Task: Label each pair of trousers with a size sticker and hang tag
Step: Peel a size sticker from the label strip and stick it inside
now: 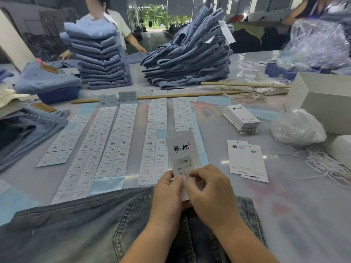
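I see both hands raised over the near edge of the surface (218,130), pinching the lower end of one hang tag (181,149). The tag is a white, slightly translucent card with two black brush characters near its top and a small red seal mark beside them. A size sticker (183,165) reading 1103# sits on its lower half (the smaller print I cannot make out). The tag stands upright, its long axis running away from me, top end farthest. My left hand (167,192) grips the lower left edge; my right hand (210,190) has thumb and forefinger closed on the sticker's bottom edge. Beneath my wrists lie dark washed trousers (76,228), back pocket up. Strips of sticker sheets (106,141) lie side by side beyond, and two loose tags (247,160) rest to the right.
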A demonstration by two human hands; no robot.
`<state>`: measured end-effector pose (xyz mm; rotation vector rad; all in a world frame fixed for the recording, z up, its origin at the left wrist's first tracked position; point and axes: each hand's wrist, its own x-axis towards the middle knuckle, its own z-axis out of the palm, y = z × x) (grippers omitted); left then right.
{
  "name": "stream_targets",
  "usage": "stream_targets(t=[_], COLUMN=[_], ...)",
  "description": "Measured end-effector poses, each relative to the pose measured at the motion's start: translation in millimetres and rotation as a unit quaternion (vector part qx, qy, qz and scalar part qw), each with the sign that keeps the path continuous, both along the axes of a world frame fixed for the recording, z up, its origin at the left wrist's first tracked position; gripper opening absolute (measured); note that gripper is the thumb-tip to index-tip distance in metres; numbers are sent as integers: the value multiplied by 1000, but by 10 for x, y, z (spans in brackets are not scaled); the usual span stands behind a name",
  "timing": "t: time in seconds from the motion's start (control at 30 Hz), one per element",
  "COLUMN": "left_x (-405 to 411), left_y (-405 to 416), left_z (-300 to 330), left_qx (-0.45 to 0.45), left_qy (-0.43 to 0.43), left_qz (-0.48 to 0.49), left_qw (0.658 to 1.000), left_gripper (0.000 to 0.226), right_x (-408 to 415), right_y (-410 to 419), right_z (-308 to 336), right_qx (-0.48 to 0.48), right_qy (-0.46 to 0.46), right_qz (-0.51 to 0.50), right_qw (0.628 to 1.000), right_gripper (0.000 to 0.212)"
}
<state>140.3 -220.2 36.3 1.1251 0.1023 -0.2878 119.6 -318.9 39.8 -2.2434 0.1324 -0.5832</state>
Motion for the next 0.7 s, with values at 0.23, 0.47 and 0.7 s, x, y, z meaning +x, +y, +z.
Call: stream_targets(t=[0.23,0.47,0.7], left_x=[-7,-12,45], left_y=[-19,-102,-133], left_z=[41,63,99], left_qx=[71,130,147], left_qy=[-27,-46,-32], left_qz=[-31,-105,-88], left_qw=[997,985,985], left_gripper=[20,16,18], right_x=[189,199,216], right_y=[-221,-314,-378], right_z=[88,32,37], right_qx=[281,389,392], right_qy=[51,48,30], right_qz=[-64,-32,-63], right_qw=[956,919,917], right_gripper=[19,23,20])
